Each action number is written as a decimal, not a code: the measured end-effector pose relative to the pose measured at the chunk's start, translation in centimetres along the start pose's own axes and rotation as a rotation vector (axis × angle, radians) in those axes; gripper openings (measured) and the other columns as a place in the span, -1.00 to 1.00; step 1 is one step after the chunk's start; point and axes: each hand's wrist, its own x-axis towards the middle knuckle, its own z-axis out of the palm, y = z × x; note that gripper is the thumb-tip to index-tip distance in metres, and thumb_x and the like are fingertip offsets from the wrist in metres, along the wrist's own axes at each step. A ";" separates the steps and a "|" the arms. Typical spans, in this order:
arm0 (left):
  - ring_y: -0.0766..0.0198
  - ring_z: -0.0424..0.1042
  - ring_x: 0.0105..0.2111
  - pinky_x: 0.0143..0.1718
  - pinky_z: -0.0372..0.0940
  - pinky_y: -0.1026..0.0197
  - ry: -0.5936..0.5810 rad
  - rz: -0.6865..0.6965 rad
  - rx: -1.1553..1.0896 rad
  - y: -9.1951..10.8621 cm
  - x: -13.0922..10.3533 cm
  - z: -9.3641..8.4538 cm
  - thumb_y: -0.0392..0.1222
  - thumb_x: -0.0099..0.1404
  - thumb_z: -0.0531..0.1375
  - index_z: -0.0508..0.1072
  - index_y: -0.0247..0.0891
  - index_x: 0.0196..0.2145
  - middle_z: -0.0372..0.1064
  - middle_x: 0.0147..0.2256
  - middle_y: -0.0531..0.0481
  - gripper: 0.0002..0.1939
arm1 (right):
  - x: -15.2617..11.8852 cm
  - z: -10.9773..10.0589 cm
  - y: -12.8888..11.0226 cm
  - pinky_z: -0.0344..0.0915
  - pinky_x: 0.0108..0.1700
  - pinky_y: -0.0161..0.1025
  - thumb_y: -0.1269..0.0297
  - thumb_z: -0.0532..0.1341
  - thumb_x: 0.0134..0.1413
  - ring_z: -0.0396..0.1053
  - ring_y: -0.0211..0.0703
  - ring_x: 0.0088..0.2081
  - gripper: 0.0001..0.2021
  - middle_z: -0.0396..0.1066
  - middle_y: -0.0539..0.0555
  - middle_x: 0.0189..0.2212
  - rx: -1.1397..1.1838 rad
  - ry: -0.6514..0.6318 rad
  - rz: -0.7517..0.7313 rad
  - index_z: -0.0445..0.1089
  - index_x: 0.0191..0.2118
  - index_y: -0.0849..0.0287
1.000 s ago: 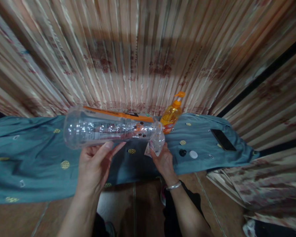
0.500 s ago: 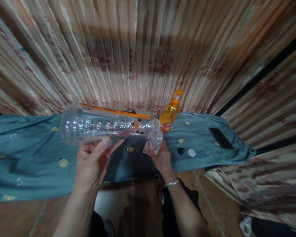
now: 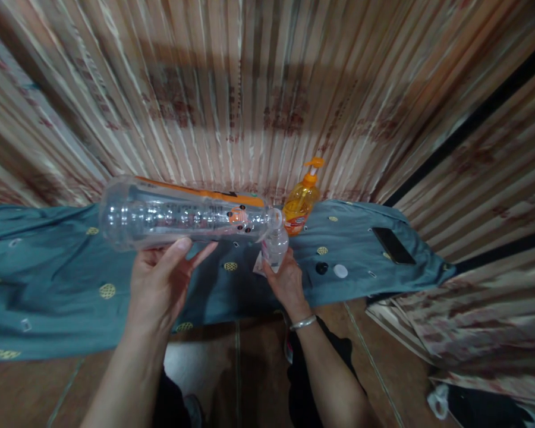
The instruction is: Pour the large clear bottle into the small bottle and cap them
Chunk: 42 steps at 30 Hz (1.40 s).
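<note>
My left hand (image 3: 163,279) holds a large clear plastic bottle (image 3: 182,211) from below; it lies nearly level, with an orange-edged label and its neck to the right. In my right hand (image 3: 285,282) is a small clear bottle (image 3: 275,246), upright or slightly tilted, with its top at the large bottle's mouth. Whether any liquid passes between them I cannot tell. Just behind the small bottle stands an orange pump bottle (image 3: 298,208) of yellow-orange liquid. To the right lie a black cap (image 3: 321,268) and a white cap (image 3: 340,271).
A teal patterned cloth (image 3: 223,297) covers the long surface. A black phone (image 3: 393,245) lies on it at the right. Pleated curtains (image 3: 258,107) hang close behind and on the right. Brown floor tiles (image 3: 232,374) show below.
The whole view has shifted slightly, so things appear a little further left. The large bottle's base end sits slightly higher. Both hands keep their holds.
</note>
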 end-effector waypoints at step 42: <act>0.15 0.57 -0.17 0.06 0.44 -0.17 -0.043 0.042 0.021 0.1 -0.4 0.7 -0.26 -0.13 0.55 0.56 -0.19 -0.38 0.60 -0.33 0.06 -0.66 | 0.1 -0.3 -0.1 0.41 -0.17 -0.18 0.13 0.22 0.18 0.56 0.04 -0.18 -0.52 0.55 0.32 -0.19 -0.009 -0.023 0.005 0.23 0.09 0.37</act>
